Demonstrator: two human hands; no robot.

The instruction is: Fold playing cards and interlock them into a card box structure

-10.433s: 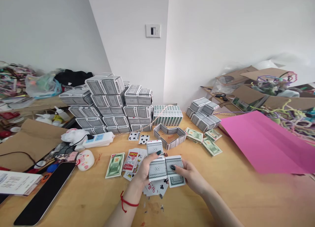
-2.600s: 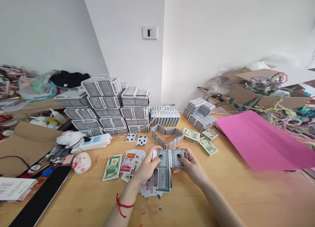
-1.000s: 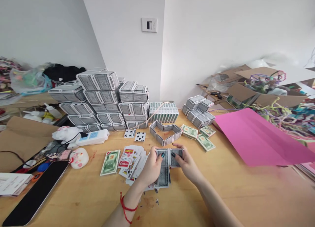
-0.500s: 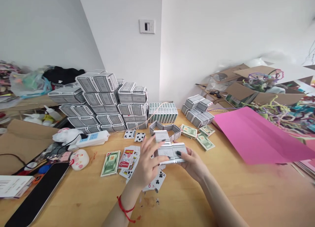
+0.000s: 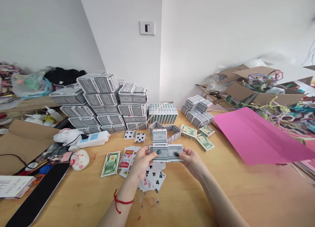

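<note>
Head view, left hand: The left side of the folded card piece [image 5: 163, 154] is held by the left hand [image 5: 142, 163], with the thumb pressed on top.
Head view, right hand: The right side of the same piece is pinched by the right hand [image 5: 195, 163], its thumb on top too.
Card piece: It is held up in the middle of the frame, a bit below the center. Two patterned parts are seen side by side, with one more above the left part.
Card ring: Part of the bent card ring [image 5: 174, 134] is hidden behind the piece; whether they touch cannot be told.
Loose cards: A messy pile of loose cards [image 5: 154, 177] is seen below the piece, on the worktop [image 5: 187, 200].
Red card: A red card [image 5: 126, 158] is seen left of the left hand, with a green box [image 5: 111, 163] beside it.
Gray stacks: Big gray stacks [image 5: 98, 99] are piled up at the left of center, and a small gray stack [image 5: 199, 115] is seen at the right of center.
Pink sheet: A big pink sheet [image 5: 258, 138] is spread at the right of the frame.
Red string: A red string [image 5: 123, 201] is worn on the left wrist, at the bottom of the frame.
</note>
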